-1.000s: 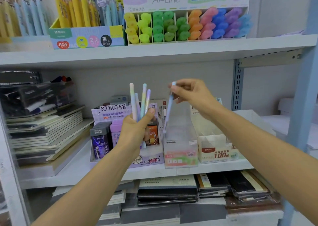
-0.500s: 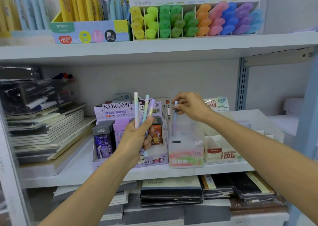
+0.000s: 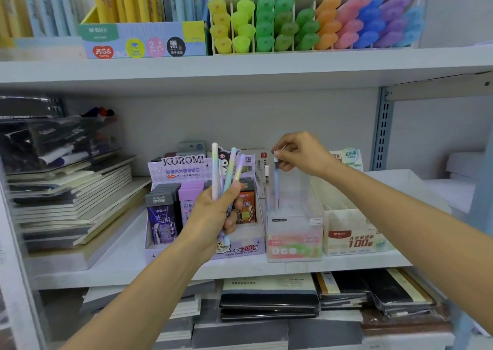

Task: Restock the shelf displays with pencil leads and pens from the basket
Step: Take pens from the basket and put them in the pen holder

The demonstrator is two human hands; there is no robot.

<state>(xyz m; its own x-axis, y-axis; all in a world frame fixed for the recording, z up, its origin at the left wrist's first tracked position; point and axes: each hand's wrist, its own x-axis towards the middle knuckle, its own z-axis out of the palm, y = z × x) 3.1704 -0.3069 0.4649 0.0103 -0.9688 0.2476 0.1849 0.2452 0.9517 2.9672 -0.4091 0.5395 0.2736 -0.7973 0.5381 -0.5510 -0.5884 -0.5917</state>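
My left hand grips a small bunch of pastel pens, their tips fanned upward in front of the Kuromi lead display. My right hand hovers over the clear pen box on the middle shelf, fingertips pinching the top of a blue-lilac pen that stands upright inside the box. A second pen with a pink cap stands beside it in the box.
A white lead box marked 100 sits right of the clear box. Stacked notebooks fill the left of the shelf. Highlighters and pen boxes line the shelf above; more notebooks lie on the shelf below. A shelf upright stands at right.
My right hand has lowered the blue-lilac pen from mid-air down into the clear box. My left hand has kept hold of its pens, with little movement.
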